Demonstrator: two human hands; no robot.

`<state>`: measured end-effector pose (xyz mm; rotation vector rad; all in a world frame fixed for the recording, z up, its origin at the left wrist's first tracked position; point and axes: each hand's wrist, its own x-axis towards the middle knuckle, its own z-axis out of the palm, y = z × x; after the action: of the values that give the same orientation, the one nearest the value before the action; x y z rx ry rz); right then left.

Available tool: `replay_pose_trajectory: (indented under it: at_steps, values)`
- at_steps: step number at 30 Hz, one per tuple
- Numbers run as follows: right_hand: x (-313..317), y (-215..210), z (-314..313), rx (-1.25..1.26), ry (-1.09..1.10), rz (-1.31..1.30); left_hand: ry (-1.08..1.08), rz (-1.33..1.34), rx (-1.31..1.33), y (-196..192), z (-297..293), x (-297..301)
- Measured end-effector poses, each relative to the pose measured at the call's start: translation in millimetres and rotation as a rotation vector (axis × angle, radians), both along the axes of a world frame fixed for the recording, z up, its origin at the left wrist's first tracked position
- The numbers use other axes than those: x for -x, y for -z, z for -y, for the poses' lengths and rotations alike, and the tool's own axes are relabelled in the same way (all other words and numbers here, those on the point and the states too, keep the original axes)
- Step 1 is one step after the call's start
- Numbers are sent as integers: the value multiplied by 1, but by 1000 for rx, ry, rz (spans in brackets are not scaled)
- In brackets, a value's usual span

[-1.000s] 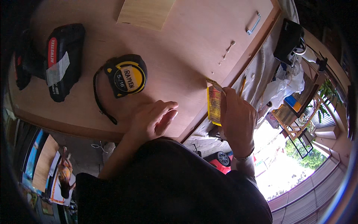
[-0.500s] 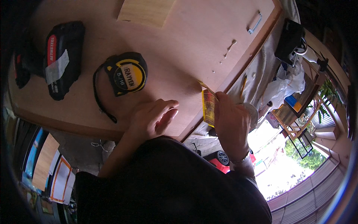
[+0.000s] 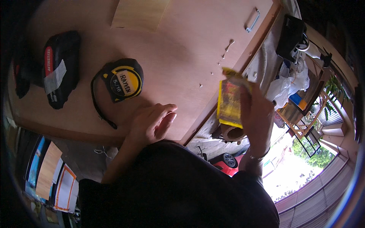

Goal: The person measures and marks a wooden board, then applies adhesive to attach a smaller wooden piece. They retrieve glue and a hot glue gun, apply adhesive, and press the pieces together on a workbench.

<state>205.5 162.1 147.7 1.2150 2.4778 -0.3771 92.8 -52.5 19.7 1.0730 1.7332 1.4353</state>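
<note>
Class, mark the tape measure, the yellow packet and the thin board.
Tape measure (image 3: 126, 82), head view: on the face of its case.
Yellow packet (image 3: 229, 103), head view: on its printed side.
Thin board (image 3: 140, 14), head view: on its bare top.

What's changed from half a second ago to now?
The right hand has swung rightward with the yellow packet, still gripping it. A small white crumb now shows on the table near where the packet was. The left hand, tape measure and black cordless tool stayed put, apart from a slight view shift.
</note>
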Motion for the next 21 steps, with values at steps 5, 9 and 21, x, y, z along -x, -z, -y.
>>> replay_pose_trajectory:
  at_steps: [5, 9, 21]
  values:
    - [-6, 8, -50, -44, 22, -93, 31, 9, 33, 0, 1, 1]
    - [-9, 20, -76, -2, 5, -192, 25, 19, 52, 1, 2, -1]
    - [12, 32, -84, -79, -21, -31, 33, 14, 119, 0, 6, -4]
